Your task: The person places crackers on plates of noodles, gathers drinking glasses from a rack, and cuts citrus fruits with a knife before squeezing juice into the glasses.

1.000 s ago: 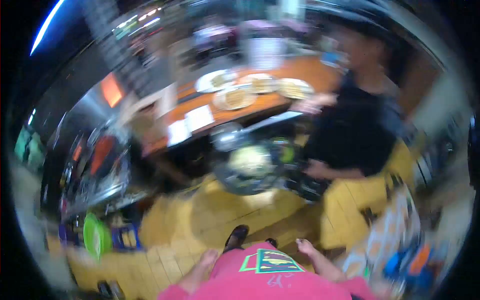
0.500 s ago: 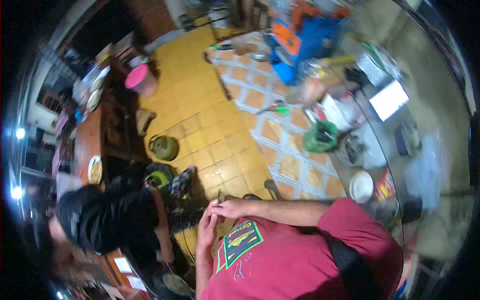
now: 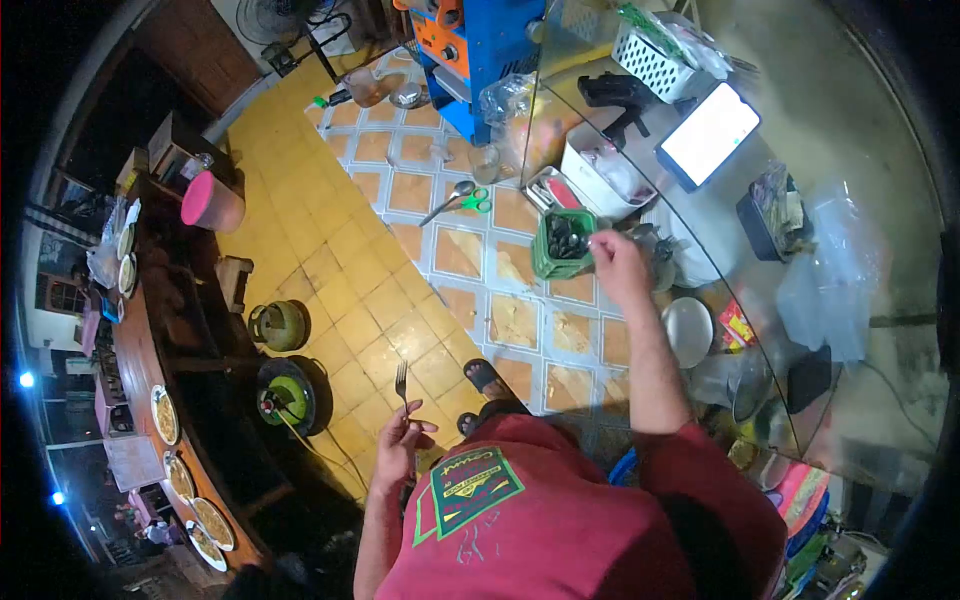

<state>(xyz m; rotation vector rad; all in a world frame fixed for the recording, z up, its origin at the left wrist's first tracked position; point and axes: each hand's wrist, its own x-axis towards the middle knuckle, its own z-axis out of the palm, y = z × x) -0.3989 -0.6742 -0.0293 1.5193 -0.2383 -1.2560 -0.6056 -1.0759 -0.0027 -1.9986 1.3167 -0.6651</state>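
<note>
My left hand holds a fork upright by its handle, tines pointing away from me, in front of my red shirt. My right hand reaches out to the right edge of a green basket that holds dark utensils. Its fingers are pinched together; what they hold, if anything, is too small to make out. Left of the basket, a large spoon and green-handled scissors lie on the tiled counter.
Plates of food line the wooden counter at left. A gas cylinder, a green burner and a pink bucket stand nearby. A glass case at right bears a tablet.
The view has turned right, toward the tiled counter. My hands, together half a second ago, are now apart, the right one out at the green basket. The co-worker has left the view.
</note>
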